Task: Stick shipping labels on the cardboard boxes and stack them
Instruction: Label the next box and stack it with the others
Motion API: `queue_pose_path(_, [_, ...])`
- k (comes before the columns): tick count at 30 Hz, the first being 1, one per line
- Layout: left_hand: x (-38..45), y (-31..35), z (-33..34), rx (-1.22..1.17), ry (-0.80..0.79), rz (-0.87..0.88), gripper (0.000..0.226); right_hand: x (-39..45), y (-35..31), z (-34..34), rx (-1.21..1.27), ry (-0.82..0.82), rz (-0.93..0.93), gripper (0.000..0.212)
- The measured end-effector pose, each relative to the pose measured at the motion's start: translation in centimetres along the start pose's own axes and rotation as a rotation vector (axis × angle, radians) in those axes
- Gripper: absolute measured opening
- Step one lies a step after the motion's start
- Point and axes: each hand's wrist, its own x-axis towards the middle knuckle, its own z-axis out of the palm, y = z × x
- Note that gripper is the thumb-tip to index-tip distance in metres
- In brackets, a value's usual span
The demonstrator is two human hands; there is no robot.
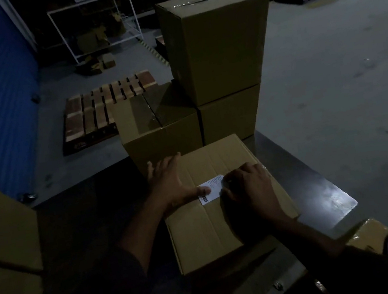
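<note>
Dim warehouse: both hands' flat fingers (204, 191) press white label (211, 190) onto cardboard box (206, 222), gripping nothing

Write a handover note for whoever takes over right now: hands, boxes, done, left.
Left hand: flat on the near box, thumb pressing the label.
Right hand: fingers bent, pressing the label's right end.
Near box lies on the table, label on its top, being smoothed down.
Stack beyond the table: three boxes, one on top of another, one beside.
Done: label placed.
Left: finish pressing, move this box to the stack. More boxes at the left; no labels visible on them.
</note>
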Motion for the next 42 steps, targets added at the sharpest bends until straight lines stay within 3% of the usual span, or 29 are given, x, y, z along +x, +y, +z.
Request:
queue_pose_path(5, [-0.2,-0.9,0.8,0.017,0.078,-0.014,0.146,0.7,0.2,-0.1,0.01,-0.04,-0.074,0.02])
queue_pose_path(8, [-0.9,-1.2,1.3,0.032,0.127,-0.041,0.149,0.5,0.3,0.3,0.003,-0.03,-0.036,0.028])
queue_pose_path(14, [-3.7,-1.8,2.7,-0.011,0.197,-0.165,0.154,-1.2,-0.7,0.7,0.066,0.011,0.002,0.018])
queue_pose_path(18, [-4.8,-2.0,3.3,-0.025,0.273,-0.178,0.151,-1.9,-0.8,1.1,0.052,0.02,0.022,0.023])
queue_pose_path(22, [-4.9,-1.8,3.3,-0.006,0.292,-0.178,0.151,-2.4,-0.8,1.1,0.1,0.01,0.045,0.014])
queue_pose_path(27, [-5.0,-1.9,3.5,-0.041,0.296,-0.169,0.151,-2.7,-0.8,1.0,0.064,0.001,0.064,0.024])
queue_pose_path(38, [-5.1,-1.8,3.3,-0.02,0.315,-0.164,0.149,-2.7,-0.6,0.8,0.102,0.022,0.09,0.013])
queue_pose_path(42, [-5.1,-1.8,3.4,-0.016,0.32,-0.16,0.148,-3.0,-0.6,0.6,0.083,0.017,0.082,0.019])
